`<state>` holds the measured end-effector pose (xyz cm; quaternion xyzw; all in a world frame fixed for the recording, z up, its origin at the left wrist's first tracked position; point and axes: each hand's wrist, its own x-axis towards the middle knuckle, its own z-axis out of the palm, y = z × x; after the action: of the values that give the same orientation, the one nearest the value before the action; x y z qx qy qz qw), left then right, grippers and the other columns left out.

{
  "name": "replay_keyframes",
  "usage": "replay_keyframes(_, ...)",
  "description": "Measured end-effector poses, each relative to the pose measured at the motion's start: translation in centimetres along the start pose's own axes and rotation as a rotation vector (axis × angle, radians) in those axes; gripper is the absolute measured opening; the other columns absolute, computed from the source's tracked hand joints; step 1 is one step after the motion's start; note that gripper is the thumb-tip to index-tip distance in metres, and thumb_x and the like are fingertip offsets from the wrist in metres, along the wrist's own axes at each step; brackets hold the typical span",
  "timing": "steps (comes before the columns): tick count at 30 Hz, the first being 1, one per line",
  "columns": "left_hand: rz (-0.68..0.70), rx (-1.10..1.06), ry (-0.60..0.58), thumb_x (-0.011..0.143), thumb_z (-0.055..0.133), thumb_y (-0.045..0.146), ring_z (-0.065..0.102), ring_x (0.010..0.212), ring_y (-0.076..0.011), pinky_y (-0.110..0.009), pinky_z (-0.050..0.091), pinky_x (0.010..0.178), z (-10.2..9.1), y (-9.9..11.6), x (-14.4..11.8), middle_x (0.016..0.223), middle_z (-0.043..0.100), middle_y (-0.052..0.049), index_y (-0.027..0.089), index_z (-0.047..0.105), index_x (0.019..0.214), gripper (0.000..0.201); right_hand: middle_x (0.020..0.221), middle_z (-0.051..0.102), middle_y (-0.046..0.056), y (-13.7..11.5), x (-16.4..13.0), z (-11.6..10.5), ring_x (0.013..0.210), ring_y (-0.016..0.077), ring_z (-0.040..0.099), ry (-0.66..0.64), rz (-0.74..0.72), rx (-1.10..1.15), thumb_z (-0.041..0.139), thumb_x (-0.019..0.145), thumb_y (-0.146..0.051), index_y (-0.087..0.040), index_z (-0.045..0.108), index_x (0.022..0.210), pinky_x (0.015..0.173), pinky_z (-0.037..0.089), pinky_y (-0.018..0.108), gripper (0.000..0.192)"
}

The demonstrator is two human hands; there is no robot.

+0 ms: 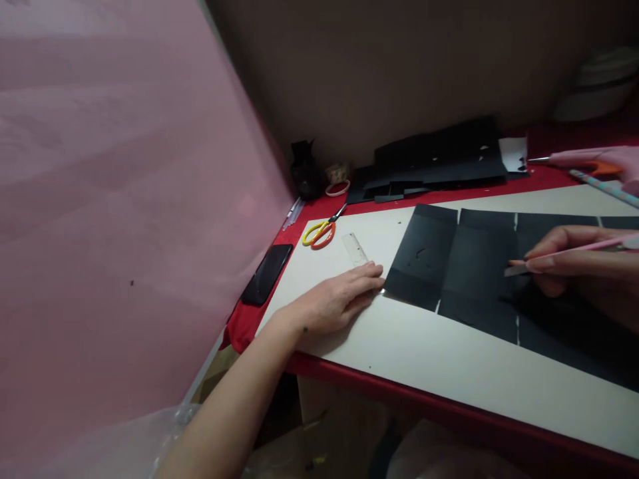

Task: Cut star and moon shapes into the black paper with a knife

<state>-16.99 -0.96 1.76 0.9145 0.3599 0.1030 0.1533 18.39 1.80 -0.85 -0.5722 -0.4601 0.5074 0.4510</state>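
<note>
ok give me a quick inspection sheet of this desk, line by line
surface: white board on a red table cover
job's things: black paper sheet with cut slits, flat on the board; pink craft knife, blade on the sheet
clutter: scissors, clear ruler, phone, stack of black paper, pink glue gun
grippers: left hand flat, fingertips at the sheet's left edge; right hand holds the knife
cables: nothing seen
surroundings: pink sheet on the left, brown wall behind
</note>
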Motion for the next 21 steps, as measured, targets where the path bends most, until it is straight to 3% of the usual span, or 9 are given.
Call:
replay_keyframes(3, 0.001, -0.010, 0.057, 0.100, 0.061, 0.031, 0.059, 0.127, -0.0277, -0.052, 0.051, 0.105, -0.3, -2.7, 2.1, 0.143, 0.057, -0.011, 0.019, 0.061, 0.129, 0.032, 0.053, 0.060, 0.008, -1.4, -1.0, 0.8, 0.063, 0.0240, 0.061, -0.054, 0.087, -0.003, 0.089, 0.040, -0.055, -0.022, 0.066, 0.048, 0.057, 0.043, 0.037, 0.040)
replay_keyframes(7, -0.021, 0.026, 0.172, 0.098, 0.064, 0.037, 0.064, 0.113, -0.0253, -0.048, 0.056, 0.094, -1.0, -6.1, 4.6, 0.132, 0.061, -0.010, 0.018, 0.060, 0.128, 0.036, 0.052, 0.060, 0.005, -2.5, -1.5, 1.1, 0.057, 0.0184, 0.054, -0.107, 0.069, 0.006, 0.088, 0.044, -0.051, -0.022, 0.067, 0.052, 0.056, 0.037, 0.034, 0.037)
replay_keyframes(9, -0.039, 0.060, 0.242, 0.099, 0.063, 0.038, 0.064, 0.111, -0.0241, -0.046, 0.056, 0.094, -1.4, -6.5, 5.7, 0.131, 0.061, -0.010, 0.020, 0.061, 0.127, 0.034, 0.053, 0.060, 0.004, -2.6, -1.6, 1.1, 0.061, 0.0184, 0.057, -0.128, 0.059, 0.025, 0.087, 0.054, -0.047, -0.023, 0.067, 0.054, 0.059, 0.037, 0.033, 0.031)
replay_keyframes(12, -0.036, 0.088, 0.321, 0.099, 0.062, 0.036, 0.063, 0.116, -0.0259, -0.050, 0.053, 0.099, -2.0, -4.3, 6.8, 0.131, 0.062, -0.010, 0.018, 0.062, 0.126, 0.033, 0.054, 0.060, 0.003, -2.7, -1.9, 0.9, 0.067, 0.0176, 0.058, -0.156, 0.049, 0.054, 0.081, 0.070, -0.035, -0.023, 0.069, 0.059, 0.062, 0.037, 0.032, 0.020)
replay_keyframes(14, 0.013, 0.080, 0.283, 0.105, 0.048, 0.029, 0.061, 0.124, -0.0233, -0.047, 0.049, 0.107, -2.3, -1.9, 7.3, 0.131, 0.065, -0.012, 0.019, 0.062, 0.126, 0.027, 0.053, 0.060, 0.003, -2.7, -2.0, 0.9, 0.071, 0.0191, 0.061, -0.152, 0.045, 0.066, 0.078, 0.072, -0.030, -0.023, 0.068, 0.060, 0.062, 0.036, 0.032, 0.017)
replay_keyframes(17, 0.129, 0.053, 0.093, 0.104, 0.053, 0.035, 0.049, 0.141, -0.0215, -0.040, 0.044, 0.115, -2.0, 0.9, 8.5, 0.148, 0.057, -0.010, 0.023, 0.057, 0.137, 0.036, 0.051, 0.059, 0.002, -2.7, -2.1, 1.0, 0.070, 0.0191, 0.060, -0.130, 0.052, 0.061, 0.077, 0.069, -0.026, -0.023, 0.067, 0.059, 0.061, 0.035, 0.032, 0.015)
replay_keyframes(21, 0.174, 0.057, -0.108, 0.098, 0.060, 0.048, 0.029, 0.153, -0.0261, -0.044, 0.034, 0.121, -0.4, 0.6, 10.3, 0.162, 0.037, -0.015, 0.018, 0.044, 0.151, 0.062, 0.050, 0.060, 0.002, -3.1, -2.2, 1.2, 0.063, 0.0153, 0.057, -0.120, 0.057, 0.028, 0.076, 0.070, -0.025, -0.022, 0.068, 0.059, 0.064, 0.035, 0.032, 0.014)
